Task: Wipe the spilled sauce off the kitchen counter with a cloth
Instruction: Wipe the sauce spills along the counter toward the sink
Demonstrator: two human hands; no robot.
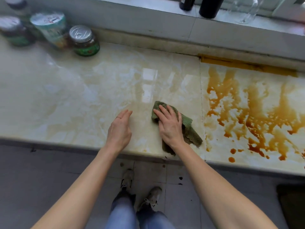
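Observation:
A crumpled green ribbed cloth (189, 129) lies on the glossy cream marble counter (82, 100), near its front edge. My right hand (168, 126) rests flat on top of the cloth with fingers spread and fairly straight. My left hand (119, 129) hovers just left of it, fingers relaxed and holding nothing, a ring on one finger. Brown-orange sauce (250, 116) is spilled in streaks and drops over the right part of the counter, to the right of the cloth, and pools along the back edge (244, 65).
Several jars and tins (82, 40) stand at the counter's back left. Dark bottles (209, 7) and clear glassware (247, 12) sit on the windowsill behind. Below the counter edge are the tiled floor and my shoes (140, 190).

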